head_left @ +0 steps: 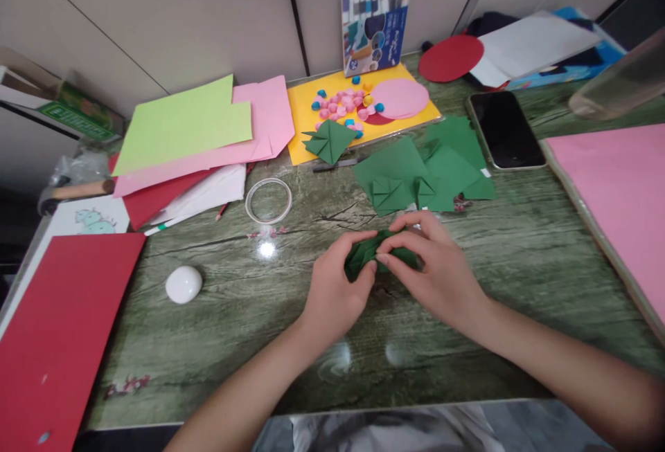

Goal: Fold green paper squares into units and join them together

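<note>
Between my two hands, just above the table's near middle, is a folded piece of dark green paper (358, 258). My left hand (337, 279) pinches its left side between thumb and fingers. With thumb and index finger, my right hand (436, 272) grips the paper's middle and right part; those fingers hide some of its folds. Beyond my hands lie green paper sheets (451, 172), with small folded green pieces (388, 192) on top. A pointed folded green paper shape (329, 141) rests farther back on the yellow sheet's edge.
A white tape ring (249, 201) and a white rounded object (183, 284) lie to the left. Red card (67, 320), lime paper (181, 123) and pink paper (618, 196) flank the work area. A phone (506, 129) and a marker pack (377, 30) are farther back.
</note>
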`<state>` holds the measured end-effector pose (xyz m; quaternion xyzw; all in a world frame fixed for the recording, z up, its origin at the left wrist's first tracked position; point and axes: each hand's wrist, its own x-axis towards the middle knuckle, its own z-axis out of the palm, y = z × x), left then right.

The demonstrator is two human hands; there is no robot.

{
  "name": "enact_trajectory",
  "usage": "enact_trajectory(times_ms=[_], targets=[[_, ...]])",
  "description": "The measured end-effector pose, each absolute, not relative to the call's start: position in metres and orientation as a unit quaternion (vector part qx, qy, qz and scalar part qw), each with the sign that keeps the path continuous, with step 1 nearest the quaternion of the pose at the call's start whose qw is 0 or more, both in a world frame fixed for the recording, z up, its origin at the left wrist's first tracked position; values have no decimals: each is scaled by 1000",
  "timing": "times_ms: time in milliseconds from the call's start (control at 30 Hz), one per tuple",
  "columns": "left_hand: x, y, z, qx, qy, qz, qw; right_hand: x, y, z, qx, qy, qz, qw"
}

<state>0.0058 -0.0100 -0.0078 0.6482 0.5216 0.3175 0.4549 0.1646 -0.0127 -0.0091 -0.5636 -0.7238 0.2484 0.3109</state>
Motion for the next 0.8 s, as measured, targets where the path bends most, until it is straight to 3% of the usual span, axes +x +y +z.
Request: enact_trajectory(times_ms=[233, 367, 800], targets=[[5, -6, -5, 589, 546, 359, 475, 164, -12, -13, -551, -574, 433, 423], [5, -6, -5, 574, 541, 373, 489, 164, -8, -12, -547, -547, 524, 357], [2, -8, -9, 597, 518, 338, 511, 165, -6, -10, -596, -541, 508, 306]])
